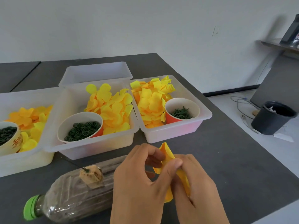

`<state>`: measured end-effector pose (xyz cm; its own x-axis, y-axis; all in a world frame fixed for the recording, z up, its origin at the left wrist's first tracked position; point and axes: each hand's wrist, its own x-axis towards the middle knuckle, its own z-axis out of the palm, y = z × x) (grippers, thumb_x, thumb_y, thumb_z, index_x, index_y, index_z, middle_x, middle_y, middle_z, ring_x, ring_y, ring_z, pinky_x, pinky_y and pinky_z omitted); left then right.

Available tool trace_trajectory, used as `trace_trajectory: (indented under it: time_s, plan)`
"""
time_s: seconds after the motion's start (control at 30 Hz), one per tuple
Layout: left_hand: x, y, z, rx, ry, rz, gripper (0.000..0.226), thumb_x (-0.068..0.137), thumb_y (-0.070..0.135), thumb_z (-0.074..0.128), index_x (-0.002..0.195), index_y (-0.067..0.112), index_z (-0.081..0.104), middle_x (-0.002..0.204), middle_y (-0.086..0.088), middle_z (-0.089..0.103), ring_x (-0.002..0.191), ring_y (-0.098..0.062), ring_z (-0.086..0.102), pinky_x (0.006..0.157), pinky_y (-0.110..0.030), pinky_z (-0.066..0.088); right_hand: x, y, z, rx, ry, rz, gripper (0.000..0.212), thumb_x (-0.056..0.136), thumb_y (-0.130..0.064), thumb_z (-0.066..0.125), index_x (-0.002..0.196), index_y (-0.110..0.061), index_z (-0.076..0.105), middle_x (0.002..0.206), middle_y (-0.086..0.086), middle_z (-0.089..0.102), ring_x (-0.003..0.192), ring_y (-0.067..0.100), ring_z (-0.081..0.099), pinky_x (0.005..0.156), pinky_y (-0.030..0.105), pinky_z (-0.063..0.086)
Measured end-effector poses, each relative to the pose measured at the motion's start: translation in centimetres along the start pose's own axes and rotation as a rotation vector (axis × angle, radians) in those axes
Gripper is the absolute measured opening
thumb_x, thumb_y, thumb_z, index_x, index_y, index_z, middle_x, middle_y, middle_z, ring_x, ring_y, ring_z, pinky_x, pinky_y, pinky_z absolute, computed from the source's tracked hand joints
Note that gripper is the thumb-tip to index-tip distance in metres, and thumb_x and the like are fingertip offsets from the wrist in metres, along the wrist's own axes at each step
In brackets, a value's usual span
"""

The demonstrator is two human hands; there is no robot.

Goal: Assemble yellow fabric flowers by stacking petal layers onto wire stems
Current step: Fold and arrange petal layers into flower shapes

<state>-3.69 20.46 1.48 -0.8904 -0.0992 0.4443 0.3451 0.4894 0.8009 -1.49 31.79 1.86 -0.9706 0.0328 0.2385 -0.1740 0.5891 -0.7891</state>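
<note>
Centrally, low in the head view: left hand (137,183) and right hand (195,188) meet over the dark grey bench (218,159). Fingers (155,155) of the left hand curl onto a yellow fabric petal layer (168,153); the right thumb and forefinger pinch the same piece, which folds between both hands and hangs below them. No wire stem can be made out within the grasp.

Just left of the hands: a clear plastic bottle (72,199), lying on its side, green cap (30,207) toward the near bench edge, dark granular contents inside. A tan foam block (91,176) sits on the bottle with a thin dark stem stuck into it.

Beyond the hands, a row of translucent white bins:
- Middle bin (97,146): round yellow petals (113,109); an orange paper cup (80,126) of dark green rings.
- Right bin (178,133): squarer yellow petal pieces (150,101); a second orange cup (182,109) of spiky green parts.
- Left bin (24,160): orange and yellow petals; a cup (9,136) of dark rings bearing red characters, too partial to read.
- Rear bin (97,71): behind the middle one, contents not visible.

Edges: the bench's right edge runs diagonally, close beside the right bin; bare bench surface lies right of the hands up to that edge. On the floor past it stand a black pot (273,118) and loose cables (242,102). White wall behind.
</note>
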Motion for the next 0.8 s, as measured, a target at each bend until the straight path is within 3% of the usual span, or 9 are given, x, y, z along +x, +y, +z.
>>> trace_trajectory:
  time_s: [0.13,0.27,0.37,0.57,0.67,0.8]
  plan:
    - [0.0,0.1,-1.2,-0.043,0.002,0.015,0.029,0.068,0.062,0.064,0.073,0.034,0.064,0.084,0.023,0.065,0.081,0.007,0.063,0.059,-0.005,0.048,-0.6,-0.9,0.6,-0.085,0.012,-0.063,0.019,0.088,-0.018,0.060,0.092,-0.036,0.058,0.088,-0.014,0.054,0.077,0.007,0.057,0.076,0.007,0.042]
    - [0.0,0.0,-2.2,-0.128,-0.006,0.028,0.021,0.072,0.056,0.062,0.078,0.037,0.065,0.085,0.022,0.067,0.080,0.008,0.064,0.056,-0.003,0.047,-1.0,-1.2,1.1,-0.020,0.110,-0.094,0.020,0.079,-0.023,0.054,0.087,-0.033,0.069,0.079,-0.012,0.059,0.081,0.003,0.058,0.063,0.007,0.043]
    - [0.0,-0.2,-2.7,-0.168,-0.009,0.035,0.019,0.074,0.054,0.062,0.080,0.037,0.067,0.085,0.022,0.067,0.081,0.006,0.066,0.056,-0.004,0.048,-1.2,-1.8,1.4,0.042,0.122,-0.106,0.026,0.077,-0.024,0.053,0.092,-0.041,0.066,0.082,-0.011,0.059,0.077,0.005,0.061,0.058,0.010,0.045]
    - [-0.3,-0.5,-3.3,-0.188,0.011,0.040,0.024,0.070,0.056,0.069,0.082,0.036,0.065,0.083,0.019,0.066,0.080,-0.002,0.066,0.057,-0.013,0.052,-1.5,-2.6,2.3,-0.012,0.164,-0.165,0.019,0.080,-0.024,0.055,0.090,-0.036,0.065,0.071,-0.014,0.056,0.070,0.002,0.059,0.055,0.007,0.044]
    - [-0.6,-0.8,-3.7,-0.214,0.010,0.020,0.023,0.071,0.052,0.070,0.083,0.033,0.067,0.080,0.015,0.068,0.078,-0.006,0.068,0.056,-0.015,0.053,-1.8,-2.9,2.6,0.019,0.158,-0.167,0.025,0.082,-0.022,0.054,0.091,-0.044,0.058,0.075,-0.016,0.057,0.073,0.002,0.059,0.055,0.007,0.043]
    - [-1.1,-1.0,-4.1,-0.248,-0.014,-0.036,0.026,0.068,0.054,0.070,0.084,0.034,0.068,0.081,0.015,0.071,0.078,-0.009,0.071,0.059,-0.024,0.058,-2.1,-3.0,2.8,0.053,0.168,-0.130,0.017,0.080,-0.029,0.054,0.084,-0.046,0.057,0.074,-0.017,0.058,0.077,0.001,0.060,0.058,0.006,0.044]
